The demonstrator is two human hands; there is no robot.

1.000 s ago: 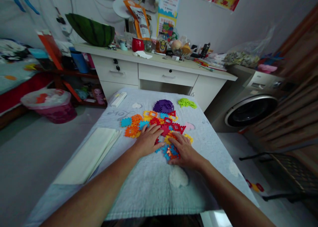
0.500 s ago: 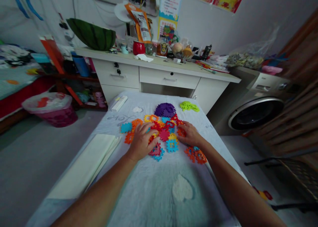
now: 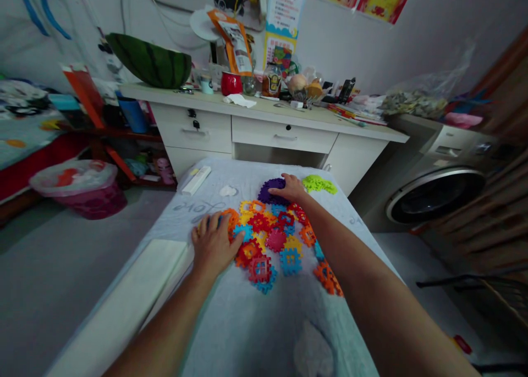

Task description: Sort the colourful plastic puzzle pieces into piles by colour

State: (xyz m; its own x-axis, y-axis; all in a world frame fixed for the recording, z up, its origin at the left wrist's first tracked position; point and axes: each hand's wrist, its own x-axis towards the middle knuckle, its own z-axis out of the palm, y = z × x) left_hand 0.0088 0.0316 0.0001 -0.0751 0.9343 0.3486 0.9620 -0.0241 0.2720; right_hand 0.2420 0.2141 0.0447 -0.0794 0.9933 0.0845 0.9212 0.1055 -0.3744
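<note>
My left hand (image 3: 215, 242) lies with fingers spread over the left side of a heap of plastic interlocking pieces, covering some orange pieces (image 3: 231, 219). Beside its thumb is a blue piece (image 3: 243, 232). Farther back, my right hand (image 3: 292, 190) reaches across the right edge of a purple pile of toothed pieces (image 3: 269, 191), thumb and fingers apart. In the heap's middle are a pinkish-red piece (image 3: 276, 240) and red pieces (image 3: 259, 221). Nearer me lie a blue square frame (image 3: 291, 261) and a red window-like piece (image 3: 259, 268). Orange pieces (image 3: 328, 278) sit partly behind my right forearm.
Lime-green pieces (image 3: 319, 184) lie at the table's back right. A white box (image 3: 196, 180) rests at the back left, and folded pale cloth (image 3: 136, 278) along the left edge. Behind the table stands a white desk (image 3: 256, 125); a washing machine (image 3: 437, 173) is to the right.
My right hand has moved from the heap's right side back to the purple pile. My left hand has shifted left and nearer, uncovering red and yellow pieces. The view has tilted slightly.
</note>
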